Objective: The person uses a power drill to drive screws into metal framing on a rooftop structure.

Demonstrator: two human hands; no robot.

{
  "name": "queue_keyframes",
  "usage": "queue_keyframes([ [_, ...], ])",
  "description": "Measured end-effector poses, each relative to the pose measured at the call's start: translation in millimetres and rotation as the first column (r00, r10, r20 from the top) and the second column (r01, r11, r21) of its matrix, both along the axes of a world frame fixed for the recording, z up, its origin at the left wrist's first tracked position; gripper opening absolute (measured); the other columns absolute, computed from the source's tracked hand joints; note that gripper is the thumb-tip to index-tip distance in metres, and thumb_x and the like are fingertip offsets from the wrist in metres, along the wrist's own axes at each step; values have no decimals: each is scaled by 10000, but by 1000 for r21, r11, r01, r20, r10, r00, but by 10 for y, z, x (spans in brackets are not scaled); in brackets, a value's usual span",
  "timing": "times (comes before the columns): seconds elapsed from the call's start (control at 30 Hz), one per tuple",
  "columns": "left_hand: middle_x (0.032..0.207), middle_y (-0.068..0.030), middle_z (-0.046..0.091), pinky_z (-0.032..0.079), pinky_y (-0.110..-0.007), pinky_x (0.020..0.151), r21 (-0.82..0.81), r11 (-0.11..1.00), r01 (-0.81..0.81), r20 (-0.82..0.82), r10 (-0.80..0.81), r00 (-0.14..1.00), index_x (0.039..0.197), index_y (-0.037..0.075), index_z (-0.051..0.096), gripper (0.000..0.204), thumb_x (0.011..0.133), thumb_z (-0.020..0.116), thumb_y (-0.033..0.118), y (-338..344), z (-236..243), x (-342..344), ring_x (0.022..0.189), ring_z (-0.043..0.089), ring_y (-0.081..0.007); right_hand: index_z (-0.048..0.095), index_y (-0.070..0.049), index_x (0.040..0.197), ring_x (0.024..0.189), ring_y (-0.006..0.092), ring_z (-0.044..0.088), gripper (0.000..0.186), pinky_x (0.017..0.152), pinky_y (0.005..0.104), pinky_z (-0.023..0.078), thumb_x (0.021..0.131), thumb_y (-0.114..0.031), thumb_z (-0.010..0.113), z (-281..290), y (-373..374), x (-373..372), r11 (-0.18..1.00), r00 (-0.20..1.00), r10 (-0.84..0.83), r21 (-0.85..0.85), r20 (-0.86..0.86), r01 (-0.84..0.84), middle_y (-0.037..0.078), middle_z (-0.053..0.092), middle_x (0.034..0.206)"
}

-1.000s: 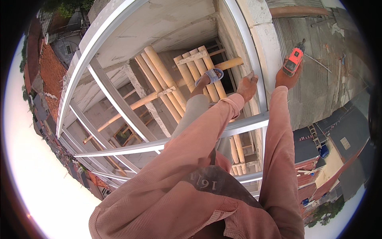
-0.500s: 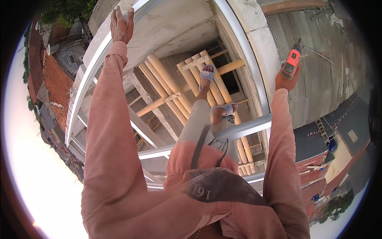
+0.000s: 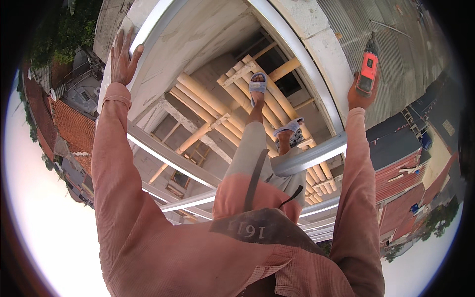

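Note:
My left hand (image 3: 123, 59) lies with fingers spread on the top of the pale block wall (image 3: 129, 22), its thumb side against a shiny metal channel (image 3: 153, 24). Over on the right, my right hand (image 3: 363, 97) grips a red and black cordless drill (image 3: 367, 72). The drill's chuck points away from me, above the edge of the right-hand wall (image 3: 321, 47) and a corrugated sheet roof (image 3: 391, 89). Most of the drill's handle is hidden by its body and my palm.
My sandalled feet (image 3: 258, 84) stand on a platform of bamboo poles (image 3: 277, 101) below the frame. Metal beams (image 3: 316, 157) cross in front of my legs. Open gaps drop to a lower floor (image 3: 203, 168). Tiled roofs (image 3: 74, 123) lie far down at the left.
My left hand has slid nearer and to the left along the wall top. My right hand keeps the drill, which now points more straight ahead. The whole view has shifted somewhat.

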State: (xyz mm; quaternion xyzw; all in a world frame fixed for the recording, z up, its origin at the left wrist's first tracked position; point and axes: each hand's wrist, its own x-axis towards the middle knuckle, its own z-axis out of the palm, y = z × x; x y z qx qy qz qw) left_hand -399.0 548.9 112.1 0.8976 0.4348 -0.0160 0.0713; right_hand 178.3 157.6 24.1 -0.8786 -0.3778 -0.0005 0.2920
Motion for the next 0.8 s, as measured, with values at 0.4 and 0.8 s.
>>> queue_keyframes([
  [0.4, 1676, -237, 229, 207, -547, 1241, -8, 1000, 1, -67, -2, 998, 1602, 157, 369, 783, 958, 665, 490, -51, 171, 141, 1557, 207, -414, 524, -104, 1457, 1291, 305, 593, 559, 1093, 407, 460, 932, -146, 714, -22, -34, 2, 1000, 982, 12, 10, -189, -10, 121, 610, 1393],
  [0.8, 1689, -216, 186, 222, -619, 1216, -51, 998, -45, -100, 39, 994, 1612, 172, 344, 864, 902, 706, 508, -78, 176, 189, 1560, 181, -427, 529, -143, 1455, 1265, 347, 613, 528, 1054, 435, 480, 962, -235, 695, -55, -111, 19, 997, 977, -74, -39, -202, 68, 134, 638, 1370],
])
